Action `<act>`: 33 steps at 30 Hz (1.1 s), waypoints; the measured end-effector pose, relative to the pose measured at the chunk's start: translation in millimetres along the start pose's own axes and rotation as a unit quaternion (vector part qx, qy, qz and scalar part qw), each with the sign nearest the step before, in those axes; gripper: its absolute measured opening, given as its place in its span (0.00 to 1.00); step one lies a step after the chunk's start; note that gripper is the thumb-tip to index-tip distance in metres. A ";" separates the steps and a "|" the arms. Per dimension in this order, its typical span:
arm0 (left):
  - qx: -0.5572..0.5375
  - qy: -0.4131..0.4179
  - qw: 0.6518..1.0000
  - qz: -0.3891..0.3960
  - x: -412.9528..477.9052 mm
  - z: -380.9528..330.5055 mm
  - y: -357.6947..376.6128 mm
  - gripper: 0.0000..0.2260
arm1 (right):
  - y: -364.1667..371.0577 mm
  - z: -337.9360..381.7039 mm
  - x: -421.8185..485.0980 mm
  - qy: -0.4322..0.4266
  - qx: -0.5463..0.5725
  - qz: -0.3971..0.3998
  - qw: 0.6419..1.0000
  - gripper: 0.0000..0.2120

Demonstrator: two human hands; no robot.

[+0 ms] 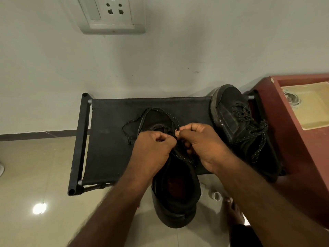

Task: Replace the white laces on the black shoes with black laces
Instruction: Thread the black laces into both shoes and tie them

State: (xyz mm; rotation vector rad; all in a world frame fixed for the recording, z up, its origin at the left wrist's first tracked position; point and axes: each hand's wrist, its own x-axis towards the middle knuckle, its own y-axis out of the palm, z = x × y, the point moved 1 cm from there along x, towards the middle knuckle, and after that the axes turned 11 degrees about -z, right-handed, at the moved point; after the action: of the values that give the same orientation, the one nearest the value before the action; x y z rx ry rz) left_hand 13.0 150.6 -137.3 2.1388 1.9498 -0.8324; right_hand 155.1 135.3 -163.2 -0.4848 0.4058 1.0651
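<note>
Both hands meet at the centre of the frame over the shoe (176, 193) being relaced. The left hand (153, 148) has its grip curled tight and pinches the black lace (132, 122). The right hand (201, 143) pinches another stretch of the same lace just beside it. The exact eyelet is hidden behind the knuckles.

The main risk, as I judge it, is the slack. A long loop of lace trails round the toe towards the upper left of the shoe, and a hard pull could catch it on the toe or drag one end much shorter than the other. A pinch this fine can also let the tip slip (the lace looks thin and smooth), so the end could back out of its hole.

The shoe lies with its toe on the black shoe rack (110, 148) and its heel hanging past the front edge over the floor (35, 166). A sideways tug could tip it off.

The second shoe (231, 118), at the right of the rack, already carries a black lace. The white laces (292, 99) lie in a tray (313, 120) at the upper right, well apart.
</note>
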 end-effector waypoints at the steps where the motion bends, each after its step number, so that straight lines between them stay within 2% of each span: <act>1: 0.000 0.000 1.000 -0.001 0.2 0.3 0.2 0.06 | 0.4 -0.7 0.5 0.003 0.003 -0.003 1.000 0.04; 6: 0.008 0.009 1.000 -0.009 1.9 1.0 1.4 0.06 | 1.3 -1.2 0.4 0.016 0.014 -0.008 1.000 0.03; 11: 0.027 0.021 0.999 -0.010 0.9 0.1 1.2 0.06 | 0.1 2.9 -3.0 -0.015 -0.010 0.002 1.000 0.03; 17: 0.041 0.026 0.998 -0.026 1.6 0.0 0.8 0.05 | 1.4 2.6 -2.5 0.027 0.035 0.009 0.999 0.03; 23: 0.050 0.031 0.998 -0.023 1.2 -0.2 2.9 0.04 | 2.9 -0.7 -2.3 -0.016 0.001 -0.025 1.000 0.01; 33: 0.046 0.034 0.998 -0.020 1.8 0.7 1.9 0.05 | 2.8 1.5 -1.8 -0.006 -0.001 -0.010 1.000 0.05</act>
State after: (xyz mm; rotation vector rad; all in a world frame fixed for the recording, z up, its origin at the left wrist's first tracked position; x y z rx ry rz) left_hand 14.6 151.5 -139.2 2.2146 2.0309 -0.8824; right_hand 151.9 136.0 -161.6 -0.4836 0.3887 1.0497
